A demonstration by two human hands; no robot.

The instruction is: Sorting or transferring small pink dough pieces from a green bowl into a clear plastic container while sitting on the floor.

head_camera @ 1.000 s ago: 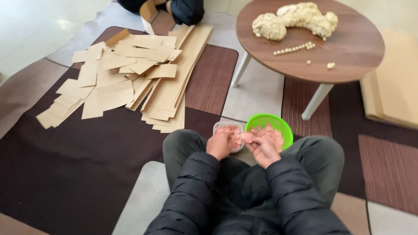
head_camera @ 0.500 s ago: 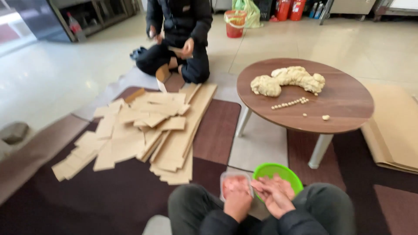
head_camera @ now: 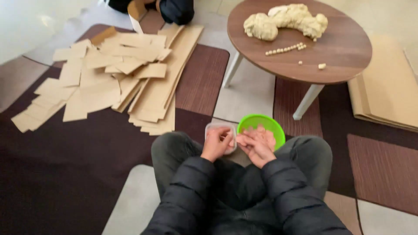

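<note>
Far left, a heap of brown cardboard pieces (head_camera: 117, 78) lies fanned over the dark rug (head_camera: 65, 161), and at the top edge another person's dark sleeve (head_camera: 176, 11) reaches in beside it. Moving in to the lap now: the left hand (head_camera: 216, 144) is curled over a small clear tub (head_camera: 214, 128), fingers bent around its near rim, gripping it just above the knee. Right beside it, the right hand (head_camera: 257, 147) lies half open, fingers loosely spread, over the near edge of a green bowl (head_camera: 261, 122); whether it pinches anything I cannot tell. Tub and bowl stand side by side on the floor, touching or nearly so. Further right and up, a round wooden table (head_camera: 331, 61) carries a lump of pale dough (head_camera: 285, 19) and a short row of little dough balls (head_camera: 285, 49). Far right, flat tan sheets (head_camera: 387, 95) lie stacked.
</note>
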